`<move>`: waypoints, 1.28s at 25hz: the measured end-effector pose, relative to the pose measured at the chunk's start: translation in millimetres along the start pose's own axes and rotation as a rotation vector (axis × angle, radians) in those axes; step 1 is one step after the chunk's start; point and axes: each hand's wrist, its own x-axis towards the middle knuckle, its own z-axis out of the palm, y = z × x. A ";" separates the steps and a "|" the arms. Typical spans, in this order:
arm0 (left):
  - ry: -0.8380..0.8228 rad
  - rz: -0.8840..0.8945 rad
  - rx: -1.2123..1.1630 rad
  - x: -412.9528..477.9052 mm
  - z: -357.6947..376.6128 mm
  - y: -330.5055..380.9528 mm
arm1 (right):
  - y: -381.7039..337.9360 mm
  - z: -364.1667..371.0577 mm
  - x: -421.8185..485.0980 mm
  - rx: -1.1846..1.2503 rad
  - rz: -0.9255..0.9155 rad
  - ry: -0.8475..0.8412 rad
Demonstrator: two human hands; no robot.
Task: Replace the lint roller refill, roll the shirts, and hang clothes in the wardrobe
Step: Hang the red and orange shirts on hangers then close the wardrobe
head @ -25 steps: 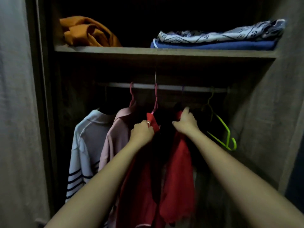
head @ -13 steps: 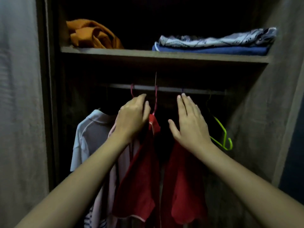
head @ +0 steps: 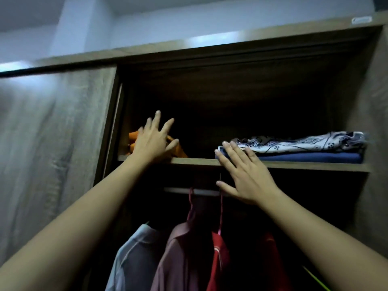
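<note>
Inside the open wardrobe, a red shirt (head: 218, 261), a pink shirt (head: 178, 257) and a pale blue-white shirt (head: 132, 255) hang from the rail (head: 201, 192). My left hand (head: 153, 141) is raised with fingers spread in front of an orange bundle of cloth (head: 134, 141) on the upper shelf (head: 197, 161). My right hand (head: 243, 175) is open, palm forward, across the shelf edge, its fingertips near the left end of a folded blue garment (head: 310, 157). Neither hand holds anything.
A patterned white cloth (head: 298, 142) lies folded on the blue garment at the shelf's right. A wardrobe door panel (head: 54, 154) stands at the left, the side wall (head: 375, 164) at the right. A green hanger's tip (head: 312, 278) shows at the bottom right.
Both hands let go of the red shirt and rose from the hanging rail to the upper shelf, fingers opening. My view tilted upward, showing the wardrobe top and the ceiling.
</note>
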 end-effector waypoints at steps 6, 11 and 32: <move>-0.182 0.033 -0.040 -0.4 -22.2 -21.5 | 0.6 11.2 3.1 -0.026 -0.027 0.029; -0.362 0.093 -0.242 -3.1 -54.6 -18.8 | -1.8 13.7 2.2 -0.004 -0.028 0.013; -0.687 -0.235 -1.409 -196.9 -84.2 -31.3 | -130.8 -132.8 -79.4 0.889 0.269 -0.266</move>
